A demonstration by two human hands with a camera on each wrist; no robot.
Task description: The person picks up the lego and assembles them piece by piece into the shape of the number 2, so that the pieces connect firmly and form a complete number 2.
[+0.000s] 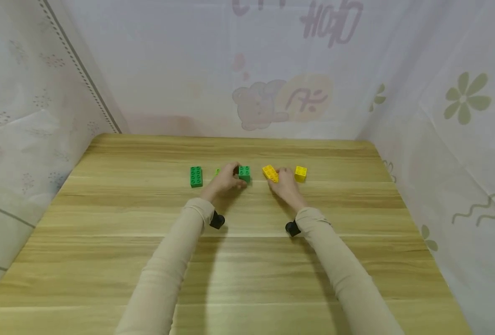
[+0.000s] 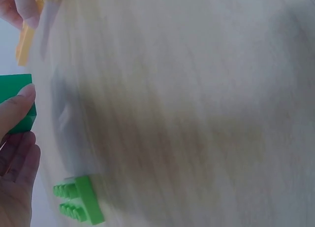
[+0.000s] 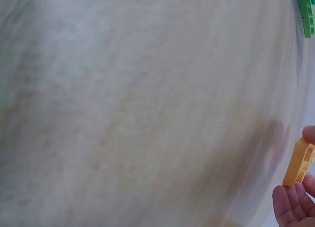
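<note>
I'm in a booth-like corner, wood-grain worktop (image 1: 247,279), pale printed sheets (image 1: 168,60) on three sides, cartoon bear (image 1: 253,109), flower (image 1: 463,98); home or studio, can't tell.

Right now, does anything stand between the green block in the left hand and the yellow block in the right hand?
No, nothing visible stands between the green block in the left hand and the yellow block in the right hand; only table shows in the gap. The small yellow block is outside it.

Head view: light-green brick (image 1: 217,171) mostly behind left hand (image 1: 226,179). Left-wrist edge crops green block (image 2: 14,82).
</note>
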